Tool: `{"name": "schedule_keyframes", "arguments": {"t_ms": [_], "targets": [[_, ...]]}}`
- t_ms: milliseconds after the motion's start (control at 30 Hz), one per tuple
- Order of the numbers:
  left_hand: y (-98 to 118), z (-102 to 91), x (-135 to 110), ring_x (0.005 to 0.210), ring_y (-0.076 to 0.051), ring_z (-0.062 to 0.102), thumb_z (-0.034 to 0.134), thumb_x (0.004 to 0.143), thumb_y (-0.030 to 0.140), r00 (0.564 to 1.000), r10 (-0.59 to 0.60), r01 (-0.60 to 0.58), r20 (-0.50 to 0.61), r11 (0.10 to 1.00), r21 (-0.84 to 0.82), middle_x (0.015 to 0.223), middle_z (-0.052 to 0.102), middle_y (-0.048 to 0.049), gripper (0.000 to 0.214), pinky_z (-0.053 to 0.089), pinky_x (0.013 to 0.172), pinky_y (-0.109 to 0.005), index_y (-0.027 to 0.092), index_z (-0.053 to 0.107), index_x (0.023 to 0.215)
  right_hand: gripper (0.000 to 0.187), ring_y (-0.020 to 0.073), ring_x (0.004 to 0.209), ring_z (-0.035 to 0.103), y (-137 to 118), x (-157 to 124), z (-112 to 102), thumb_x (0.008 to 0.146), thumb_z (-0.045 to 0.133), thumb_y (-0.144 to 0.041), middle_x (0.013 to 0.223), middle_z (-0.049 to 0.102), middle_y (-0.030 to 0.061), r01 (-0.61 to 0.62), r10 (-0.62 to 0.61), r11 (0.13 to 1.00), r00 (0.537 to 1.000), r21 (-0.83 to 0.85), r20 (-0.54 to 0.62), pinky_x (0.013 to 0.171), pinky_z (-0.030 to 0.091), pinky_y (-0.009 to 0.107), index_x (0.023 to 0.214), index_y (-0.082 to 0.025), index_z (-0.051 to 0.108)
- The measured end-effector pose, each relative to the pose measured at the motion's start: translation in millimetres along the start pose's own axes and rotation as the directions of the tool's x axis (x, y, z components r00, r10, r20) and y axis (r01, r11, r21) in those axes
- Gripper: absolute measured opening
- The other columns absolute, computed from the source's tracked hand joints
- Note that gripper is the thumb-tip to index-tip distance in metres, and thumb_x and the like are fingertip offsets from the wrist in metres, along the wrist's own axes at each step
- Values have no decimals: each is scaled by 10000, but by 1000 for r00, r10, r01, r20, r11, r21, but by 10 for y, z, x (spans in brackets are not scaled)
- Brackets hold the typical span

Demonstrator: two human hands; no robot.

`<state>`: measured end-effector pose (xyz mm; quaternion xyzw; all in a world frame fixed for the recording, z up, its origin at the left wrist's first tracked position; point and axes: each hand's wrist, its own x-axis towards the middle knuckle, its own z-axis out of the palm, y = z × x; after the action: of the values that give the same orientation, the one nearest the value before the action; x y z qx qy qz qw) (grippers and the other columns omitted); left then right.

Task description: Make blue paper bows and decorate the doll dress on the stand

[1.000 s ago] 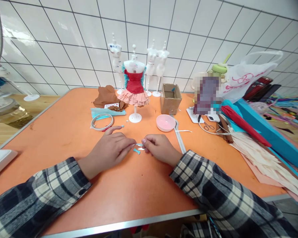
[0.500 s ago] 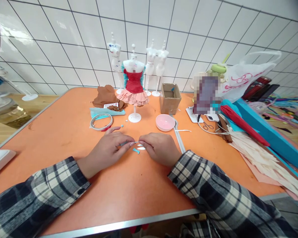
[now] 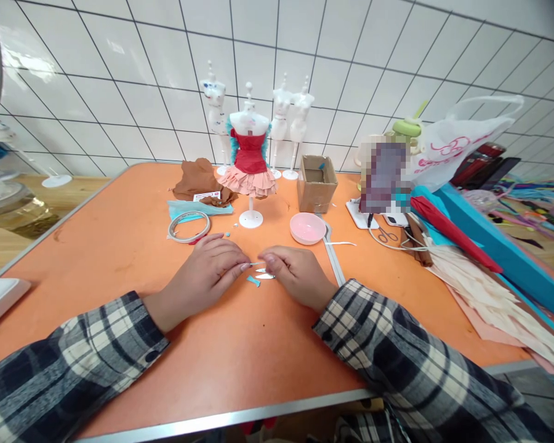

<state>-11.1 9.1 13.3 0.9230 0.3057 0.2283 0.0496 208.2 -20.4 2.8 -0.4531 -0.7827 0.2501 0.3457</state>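
My left hand (image 3: 207, 274) is closed, thumb pressed to forefinger on one end of a thin pale strip (image 3: 255, 264). The strip runs across the short gap to my right hand (image 3: 300, 277), whose thumb and curled fingers pinch the other end. Just below the strip, two pointed whitish pieces (image 3: 264, 276) lie on the table, partly beside my right fingers; what they are I cannot tell. A small turquoise fabric scrap (image 3: 253, 281) lies near them.
Beyond my hands stands a small dress form (image 3: 250, 151) in a red top and pink ruffled skirt. A tape roll (image 3: 189, 236), a pink bowl (image 3: 307, 232) and a cardboard box (image 3: 317, 187) are nearby. Scissors (image 3: 386, 234) and fabric strips (image 3: 480, 283) lie to the right.
My right hand has turned slightly and its thumb has drawn back to the right, so more of the strip shows. The raised fingers of my left hand have lowered and curled in.
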Motion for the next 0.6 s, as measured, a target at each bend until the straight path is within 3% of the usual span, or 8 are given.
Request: {"name": "schedule_keyframes", "arguments": {"t_ms": [67,100,233,333,600], "targets": [[-3,6,-4,885,-178,626,444,945,255,1000,-26,26,8,999,-43,896,707,-19,207,308,1022,-396,200,639,901,372,132,813,626,10,-1,7,915,559,-409,1024,699,49,113,-115,993,991,-37,-70,706,430,238,1203,-176,596],[-1,11,-5,891,-177,623,440,948,256,999,-32,33,16,997,-66,898,706,-17,210,305,1028,-396,200,637,901,396,142,855,625,17,2,15,889,606,-390,1067,693,55,172,-177,983,981,-69,-81,741,435,245,1224,-179,588],[19,35,3,905,-160,619,425,960,254,997,-30,40,69,988,-150,905,698,0,224,274,1062,-402,217,638,906,162,152,824,610,49,21,48,916,587,-320,868,724,20,286,-305,939,949,-191,-79,783,407,267,942,-203,696],[37,43,16,894,-153,622,421,964,257,997,-38,49,67,985,-167,896,699,3,230,277,1063,-403,222,638,896,179,148,756,580,29,23,37,932,555,-299,774,699,14,258,-278,941,958,-221,-66,738,389,269,856,-198,683],[67,6,11,936,-173,639,514,917,272,999,39,-39,3,999,21,892,709,-4,159,195,1110,-466,238,669,900,211,152,755,546,-75,15,1,955,434,-246,819,652,29,104,-84,934,994,-341,73,649,330,267,859,-174,607]]}}
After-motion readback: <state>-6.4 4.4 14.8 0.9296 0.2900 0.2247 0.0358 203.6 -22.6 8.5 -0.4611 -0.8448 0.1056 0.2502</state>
